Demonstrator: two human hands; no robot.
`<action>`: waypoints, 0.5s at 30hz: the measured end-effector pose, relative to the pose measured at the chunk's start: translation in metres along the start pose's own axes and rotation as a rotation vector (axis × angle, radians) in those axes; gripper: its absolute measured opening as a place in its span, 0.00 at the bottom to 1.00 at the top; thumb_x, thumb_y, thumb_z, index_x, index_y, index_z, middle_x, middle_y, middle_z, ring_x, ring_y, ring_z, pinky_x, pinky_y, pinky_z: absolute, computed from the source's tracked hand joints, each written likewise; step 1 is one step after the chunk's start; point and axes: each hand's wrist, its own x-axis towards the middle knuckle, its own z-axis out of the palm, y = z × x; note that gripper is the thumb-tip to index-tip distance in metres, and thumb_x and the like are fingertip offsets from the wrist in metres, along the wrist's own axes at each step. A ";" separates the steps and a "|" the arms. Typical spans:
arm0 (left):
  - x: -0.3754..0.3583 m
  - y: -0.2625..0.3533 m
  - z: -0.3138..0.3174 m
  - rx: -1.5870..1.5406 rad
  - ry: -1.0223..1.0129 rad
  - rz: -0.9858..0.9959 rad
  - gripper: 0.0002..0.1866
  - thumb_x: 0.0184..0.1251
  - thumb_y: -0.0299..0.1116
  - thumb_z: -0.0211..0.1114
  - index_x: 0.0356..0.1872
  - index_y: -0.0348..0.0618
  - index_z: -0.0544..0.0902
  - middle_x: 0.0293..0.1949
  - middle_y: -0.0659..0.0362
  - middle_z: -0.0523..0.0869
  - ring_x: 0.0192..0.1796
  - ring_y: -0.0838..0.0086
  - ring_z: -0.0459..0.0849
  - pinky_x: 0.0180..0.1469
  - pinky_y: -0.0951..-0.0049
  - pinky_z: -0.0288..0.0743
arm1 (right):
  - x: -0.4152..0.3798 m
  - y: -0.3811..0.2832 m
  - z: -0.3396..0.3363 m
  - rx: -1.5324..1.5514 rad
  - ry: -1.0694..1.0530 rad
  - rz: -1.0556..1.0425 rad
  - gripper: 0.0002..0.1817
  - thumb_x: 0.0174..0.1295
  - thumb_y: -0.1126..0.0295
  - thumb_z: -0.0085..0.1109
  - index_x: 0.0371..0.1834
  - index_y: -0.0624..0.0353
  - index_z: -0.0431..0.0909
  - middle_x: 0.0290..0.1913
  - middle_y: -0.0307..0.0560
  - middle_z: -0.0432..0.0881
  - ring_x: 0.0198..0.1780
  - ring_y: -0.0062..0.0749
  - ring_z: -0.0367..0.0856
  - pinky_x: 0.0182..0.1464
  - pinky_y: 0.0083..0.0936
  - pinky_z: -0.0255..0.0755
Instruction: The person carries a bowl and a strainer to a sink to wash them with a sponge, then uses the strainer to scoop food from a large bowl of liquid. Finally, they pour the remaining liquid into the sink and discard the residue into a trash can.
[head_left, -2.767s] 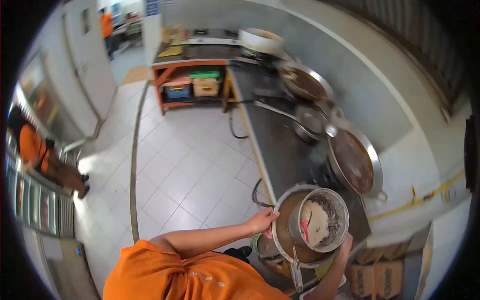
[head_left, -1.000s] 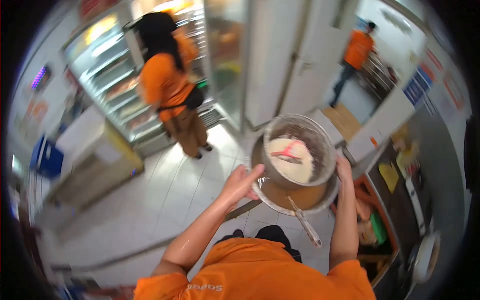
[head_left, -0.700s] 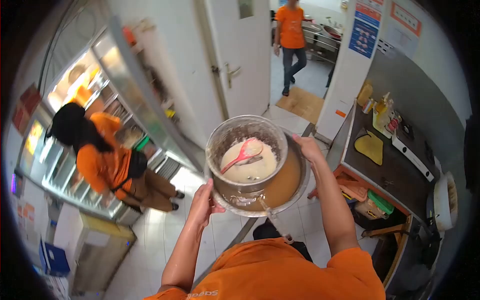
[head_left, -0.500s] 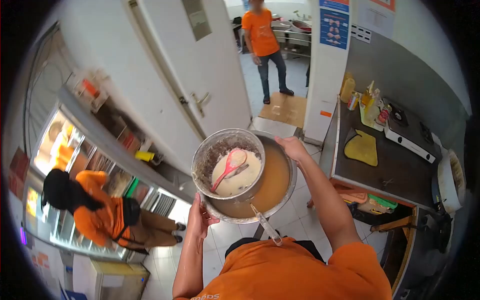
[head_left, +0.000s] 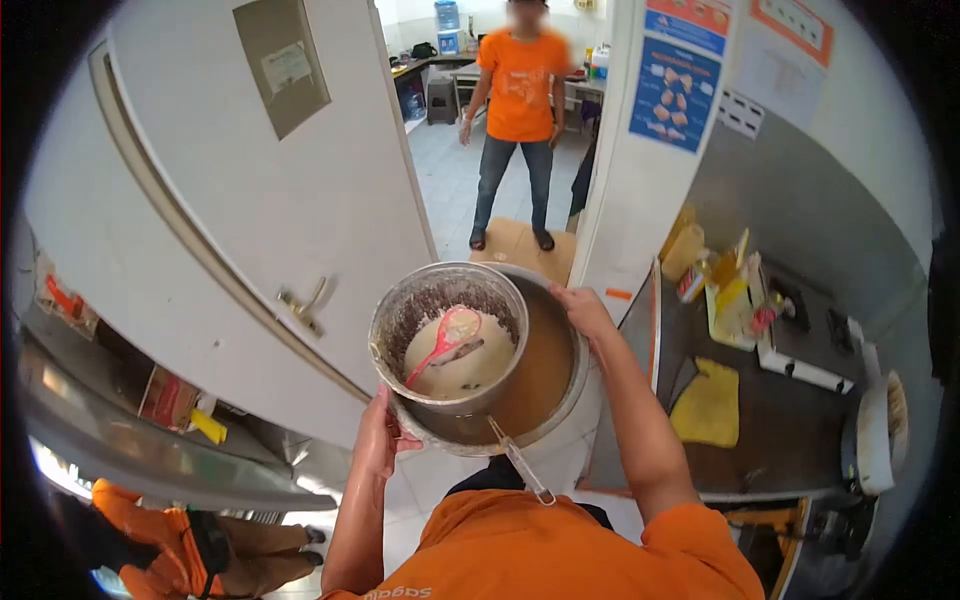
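Note:
A wide metal basin (head_left: 572,400) of cloudy brownish liquid is held out in front of my body. My left hand (head_left: 380,435) grips its rim at the lower left, thumb up along the side. On the far right rim my right hand (head_left: 587,310) is closed, its fingers partly hidden beneath. Inside the basin, toward the left, sits a smaller metal pot (head_left: 393,325) with a pale creamy batter. A pink slotted spoon (head_left: 440,350) lies in that batter. Over the basin's near rim leans a utensil with a clear handle (head_left: 524,470); its head is hidden.
Ahead, a person in an orange shirt (head_left: 520,90) stands in the doorway on a cardboard mat (head_left: 555,255). A white door (head_left: 350,150) stands open. On the right, a counter (head_left: 770,420) bears a stove (head_left: 805,370) and yellow cloth (head_left: 708,405). Another person (head_left: 150,540) bends at lower left.
I have moved forward toward the doorway, still carrying the basin. The person ahead appears larger and closer. The person at the display case has slid toward the lower left of view.

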 end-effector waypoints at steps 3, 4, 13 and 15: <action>0.059 0.023 0.053 -0.001 0.001 -0.009 0.34 0.73 0.67 0.47 0.48 0.42 0.79 0.28 0.58 0.84 0.24 0.74 0.84 0.27 0.71 0.84 | 0.067 -0.005 -0.042 -0.256 -0.023 0.048 0.27 0.70 0.50 0.61 0.31 0.71 0.85 0.27 0.39 0.82 0.30 0.21 0.74 0.38 0.26 0.72; 0.077 0.029 0.072 0.038 -0.004 -0.031 0.34 0.72 0.67 0.47 0.49 0.42 0.78 0.27 0.59 0.83 0.24 0.74 0.83 0.28 0.70 0.84 | 0.090 0.010 -0.054 -0.155 -0.027 0.067 0.27 0.70 0.51 0.61 0.31 0.71 0.85 0.27 0.38 0.82 0.30 0.21 0.74 0.37 0.26 0.72; 0.325 0.145 0.163 0.058 0.018 -0.034 0.32 0.74 0.65 0.48 0.50 0.43 0.78 0.27 0.60 0.83 0.22 0.75 0.83 0.25 0.71 0.84 | 0.378 0.039 -0.088 -0.036 0.051 0.011 0.26 0.70 0.51 0.61 0.33 0.69 0.86 0.27 0.40 0.83 0.30 0.24 0.76 0.38 0.28 0.73; 0.379 0.153 0.170 0.050 0.037 -0.044 0.31 0.74 0.64 0.48 0.50 0.42 0.78 0.26 0.60 0.83 0.21 0.75 0.82 0.23 0.72 0.83 | 0.434 0.059 -0.087 -0.054 0.066 -0.057 0.27 0.70 0.50 0.61 0.33 0.70 0.86 0.26 0.42 0.84 0.30 0.25 0.77 0.38 0.29 0.73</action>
